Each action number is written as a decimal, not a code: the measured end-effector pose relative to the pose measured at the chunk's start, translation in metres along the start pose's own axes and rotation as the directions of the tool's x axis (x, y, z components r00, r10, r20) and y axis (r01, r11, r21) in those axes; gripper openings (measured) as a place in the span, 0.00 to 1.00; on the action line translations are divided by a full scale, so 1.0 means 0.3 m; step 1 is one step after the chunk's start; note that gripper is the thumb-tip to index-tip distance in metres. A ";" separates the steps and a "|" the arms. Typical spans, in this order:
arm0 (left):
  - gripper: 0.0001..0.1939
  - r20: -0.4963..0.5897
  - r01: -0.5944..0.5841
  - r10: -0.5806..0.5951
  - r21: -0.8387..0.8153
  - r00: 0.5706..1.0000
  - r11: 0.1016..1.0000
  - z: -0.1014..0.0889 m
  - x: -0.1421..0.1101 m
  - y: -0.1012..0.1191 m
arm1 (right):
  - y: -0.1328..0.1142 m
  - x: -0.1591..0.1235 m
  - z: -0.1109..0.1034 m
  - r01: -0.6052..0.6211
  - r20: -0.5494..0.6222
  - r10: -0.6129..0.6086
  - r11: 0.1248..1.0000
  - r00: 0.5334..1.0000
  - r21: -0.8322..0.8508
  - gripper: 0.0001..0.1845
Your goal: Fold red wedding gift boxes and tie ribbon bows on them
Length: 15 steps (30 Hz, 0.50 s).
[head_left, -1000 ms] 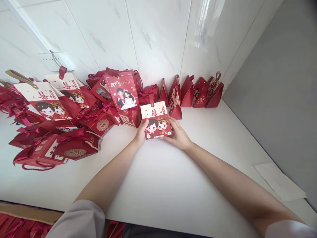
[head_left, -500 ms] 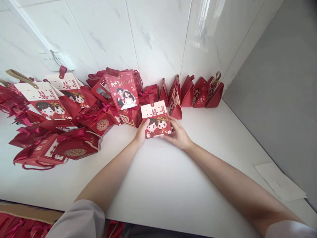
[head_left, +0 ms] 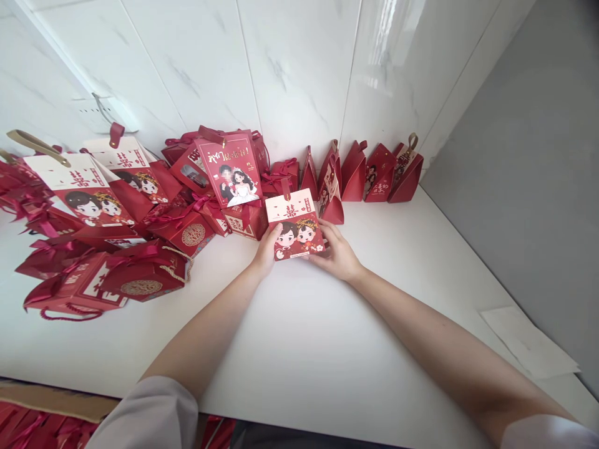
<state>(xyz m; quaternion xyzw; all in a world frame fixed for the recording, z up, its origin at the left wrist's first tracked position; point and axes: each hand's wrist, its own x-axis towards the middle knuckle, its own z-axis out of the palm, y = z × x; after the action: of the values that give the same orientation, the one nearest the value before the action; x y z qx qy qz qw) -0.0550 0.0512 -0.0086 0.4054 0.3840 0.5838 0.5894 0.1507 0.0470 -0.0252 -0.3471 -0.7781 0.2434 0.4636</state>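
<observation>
Hardly anything has moved since the earlier frame, beyond a slight drift of my view. I see the left hand [head_left: 266, 252] and right hand [head_left: 339, 254] gripping opposite sides of a red-and-cream cardboard box [head_left: 299, 237] above the white tabletop [head_left: 304, 349]; whether they touch, I can't tell. That box looks folded, its strap upright. Peaked red cardboard boxes [head_left: 354, 178] stand behind and right of it; ribboned red cardboard boxes [head_left: 150, 274] crowd its left. How much remains, I can't judge.
</observation>
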 end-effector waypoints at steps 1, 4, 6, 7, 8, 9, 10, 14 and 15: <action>0.30 -0.003 -0.002 0.002 -0.003 1.000 1.000 0.000 0.001 -0.002 | 0.000 0.000 0.000 0.001 -0.001 -0.001 1.000 1.000 0.003 0.40; 0.30 -0.019 -0.001 0.001 -0.028 1.000 1.000 0.005 0.003 -0.002 | -0.006 0.002 -0.002 0.035 -0.024 -0.035 0.999 0.999 0.012 0.38; 0.29 -0.032 0.031 -0.033 -0.068 0.999 0.997 0.013 0.001 0.007 | -0.017 0.002 -0.007 0.081 -0.072 -0.081 0.997 0.994 -0.002 0.36; 0.28 -0.018 0.059 -0.061 -0.096 0.998 0.994 0.018 -0.001 0.015 | -0.024 0.001 -0.010 0.098 -0.100 -0.099 0.995 0.990 -0.012 0.35; 0.26 0.009 0.084 -0.084 -0.128 0.996 0.988 0.023 -0.005 0.026 | -0.033 0.000 -0.013 0.103 -0.119 -0.104 0.995 0.988 -0.014 0.34; 0.26 0.053 0.122 -0.115 -0.150 0.992 0.981 0.028 -0.010 0.039 | -0.040 -0.003 -0.017 0.093 -0.120 -0.092 0.996 0.988 -0.004 0.32; 0.26 0.106 0.177 -0.161 -0.154 0.981 0.972 0.031 -0.015 0.052 | -0.047 -0.006 -0.020 0.071 -0.104 -0.069 0.997 0.992 0.017 0.31; 0.37 0.185 0.430 -0.420 -0.016 0.889 0.903 0.029 -0.033 0.083 | -0.056 -0.019 -0.028 -0.028 0.049 0.025 0.997 0.998 0.077 0.37; 0.39 0.161 0.442 -0.435 -0.006 0.886 0.897 0.026 -0.035 0.082 | -0.053 -0.019 -0.028 -0.050 0.081 0.044 0.996 0.996 0.068 0.40</action>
<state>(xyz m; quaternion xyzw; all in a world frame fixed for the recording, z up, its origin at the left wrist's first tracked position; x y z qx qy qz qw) -0.0573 0.0404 0.0168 0.3402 0.4059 0.4101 0.7425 0.1550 0.0328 -0.0136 -0.3390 -0.7785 0.2947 0.4385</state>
